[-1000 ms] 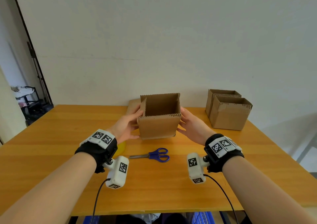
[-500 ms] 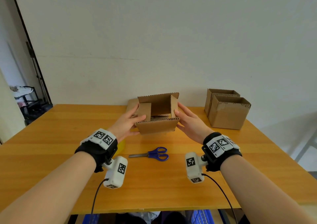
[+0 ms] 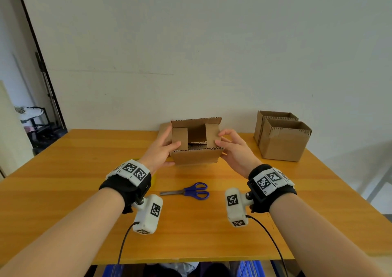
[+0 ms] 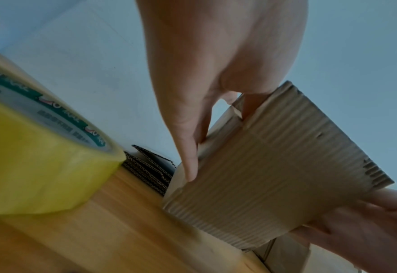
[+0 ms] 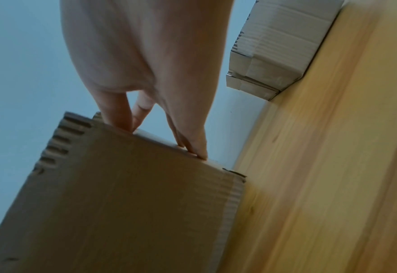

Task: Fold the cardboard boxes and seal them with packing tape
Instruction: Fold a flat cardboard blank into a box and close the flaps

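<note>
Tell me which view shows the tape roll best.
Left wrist: the yellow tape roll fills the frame's left, label readable. The head view shows only a yellow sliver behind the left wrist; the right wrist view shows none.

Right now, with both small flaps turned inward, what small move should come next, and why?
Probably fold the near long flap over the two side flaps. The left hand and right hand hold the box with the side flaps in, while both long flaps stand open and the tape roll lies unused.

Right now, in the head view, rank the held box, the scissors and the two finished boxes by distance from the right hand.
1. Held box: in the right hand's grip, at its left.
2. Scissors: on the table, nearer the body, left.
3. Finished boxes: at the table's far right, by the wall.
</note>
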